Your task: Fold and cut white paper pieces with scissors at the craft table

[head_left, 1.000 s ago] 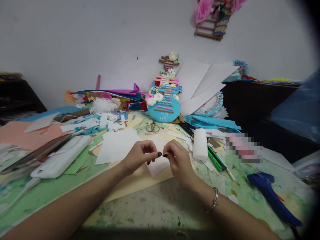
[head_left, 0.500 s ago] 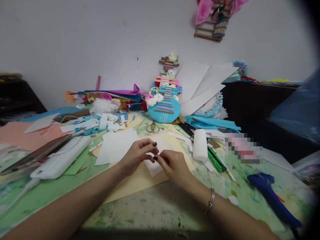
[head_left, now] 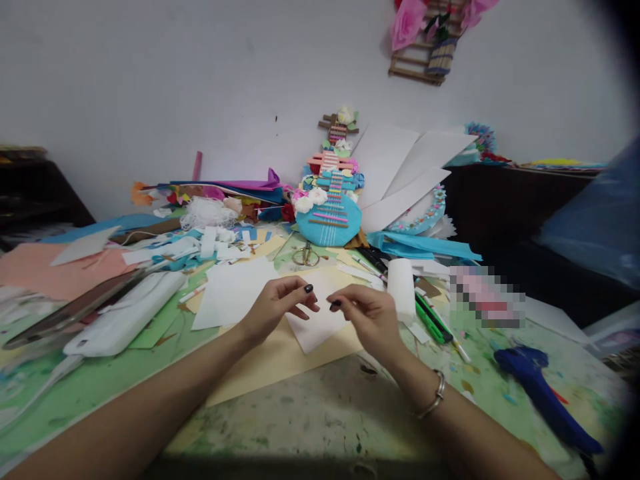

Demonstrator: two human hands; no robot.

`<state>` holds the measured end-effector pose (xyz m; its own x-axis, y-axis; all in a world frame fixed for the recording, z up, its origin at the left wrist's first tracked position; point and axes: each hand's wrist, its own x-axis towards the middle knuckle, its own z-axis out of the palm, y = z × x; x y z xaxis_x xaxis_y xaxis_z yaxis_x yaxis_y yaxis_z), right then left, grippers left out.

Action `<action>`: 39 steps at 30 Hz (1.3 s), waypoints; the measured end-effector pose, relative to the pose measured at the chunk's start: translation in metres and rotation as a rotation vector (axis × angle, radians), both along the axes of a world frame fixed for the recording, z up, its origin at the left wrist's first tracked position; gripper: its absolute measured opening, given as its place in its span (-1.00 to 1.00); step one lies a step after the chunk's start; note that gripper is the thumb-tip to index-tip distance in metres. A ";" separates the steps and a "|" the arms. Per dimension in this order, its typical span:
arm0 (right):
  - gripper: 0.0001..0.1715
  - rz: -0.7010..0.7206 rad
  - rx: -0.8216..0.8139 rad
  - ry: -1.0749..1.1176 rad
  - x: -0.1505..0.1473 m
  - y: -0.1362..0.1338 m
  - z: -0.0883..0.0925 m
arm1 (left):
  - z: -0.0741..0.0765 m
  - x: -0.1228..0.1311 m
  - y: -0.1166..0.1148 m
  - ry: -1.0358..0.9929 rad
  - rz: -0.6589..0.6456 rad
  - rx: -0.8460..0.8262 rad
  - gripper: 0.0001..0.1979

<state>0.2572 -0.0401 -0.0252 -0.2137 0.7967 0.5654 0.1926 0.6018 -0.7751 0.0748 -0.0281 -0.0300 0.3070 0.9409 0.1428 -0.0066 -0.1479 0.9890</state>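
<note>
The left hand [head_left: 275, 308] and right hand [head_left: 370, 319], touching half a second ago, are now being held apart, each grip pinched closed on nothing discernible. The small white paper piece [head_left: 320, 330] is lying just beneath them; open paint-stained tabletop [head_left: 310, 420] is lying nearer, a white foam roll [head_left: 400, 280] crowding the right grip.

Left hand [head_left: 273, 310] and right hand [head_left: 367, 317] are side by side over a paper sheet [head_left: 315, 330] on the table [head_left: 310, 417]. Scissors [head_left: 305, 255] lie behind it, with the guitar craft [head_left: 330, 217] further back. The roll [head_left: 401, 287] is just right of the right hand, pens [head_left: 433, 321] beside it, and the glue gun [head_left: 543, 397] is way off right.
</note>
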 end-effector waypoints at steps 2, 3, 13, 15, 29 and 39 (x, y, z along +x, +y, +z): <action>-0.90 -0.013 -0.062 0.183 0.005 0.003 0.004 | 0.001 -0.001 0.000 -0.007 0.008 -0.007 -0.70; -0.93 -0.024 -0.092 0.255 0.006 0.004 0.005 | 0.002 -0.002 0.001 -0.015 0.005 -0.009 -0.70; -0.70 0.262 -0.431 0.257 -0.010 0.000 -0.004 | -0.003 0.000 0.000 0.010 -0.101 0.006 -0.71; -0.68 0.335 -0.477 0.216 -0.013 -0.002 -0.006 | -0.004 0.002 0.000 0.044 -0.115 0.033 -0.71; -0.78 0.332 -0.678 0.049 -0.010 0.005 -0.008 | -0.010 -0.002 0.002 0.586 0.209 0.697 -0.75; -0.85 0.230 -0.555 0.383 0.009 0.013 0.009 | -0.007 -0.007 0.007 0.529 0.263 0.663 -0.76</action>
<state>0.2661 -0.0272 -0.0161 -0.2782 0.9474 0.1585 -0.2387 0.0916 -0.9668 0.0679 -0.0215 -0.0366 0.2732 0.7645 0.5839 0.5419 -0.6238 0.5632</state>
